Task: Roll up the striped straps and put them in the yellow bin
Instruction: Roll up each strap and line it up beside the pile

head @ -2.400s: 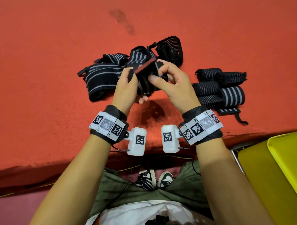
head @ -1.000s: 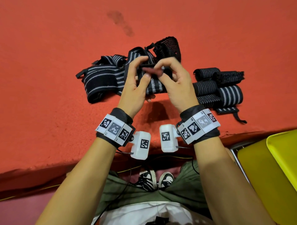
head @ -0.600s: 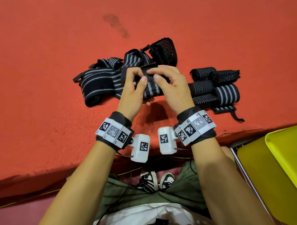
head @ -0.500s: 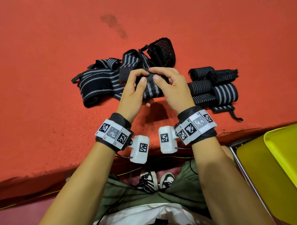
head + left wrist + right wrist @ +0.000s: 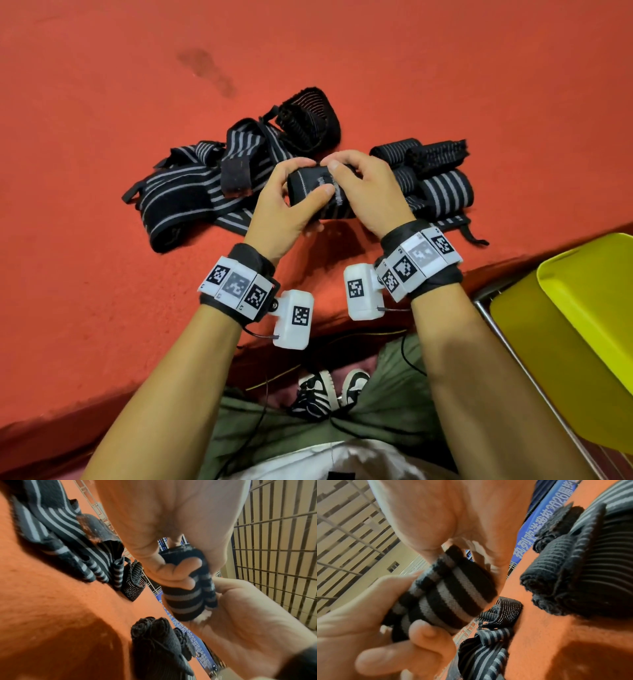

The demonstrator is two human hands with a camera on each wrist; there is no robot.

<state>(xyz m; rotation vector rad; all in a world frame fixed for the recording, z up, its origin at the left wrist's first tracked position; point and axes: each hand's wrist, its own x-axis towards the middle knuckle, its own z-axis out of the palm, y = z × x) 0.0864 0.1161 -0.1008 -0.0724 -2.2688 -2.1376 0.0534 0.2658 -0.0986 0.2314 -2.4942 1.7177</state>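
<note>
Nearest, at the lower right and below the near edge of the red mat (image 5: 85,240), stands the yellow bin (image 5: 561,342), only partly in view and well apart from both hands.

Just above the mat's near edge, the two hands meet on one rolled strap (image 5: 308,192), lifted off the mat with its shadow on the red surface underneath. The left hand (image 5: 284,209) grips the left end of the roll, thumb laid across its front and fingers curled over the top. The right hand (image 5: 366,192) clamps the right end, with its fingers (image 5: 337,164) bent over the top of the roll and touching the left hand's fingertips. In the left wrist view the roll (image 5: 187,599) sits between the two palms, its grey and black bands running round it; the right wrist view shows the same roll (image 5: 450,595) pinched from both sides.

Just right of the right hand, on the mat, lies a cluster of finished rolls (image 5: 442,192), packed against one another near the mat's near edge.

Left of the left hand and farther back, the loose straps (image 5: 191,192) lie in a tangled heap, one black patch end folded up on top. At the heap's far side a curled black strap (image 5: 308,120) stands in a loop. Beyond it a dark stain (image 5: 209,72) marks the mat.
</note>
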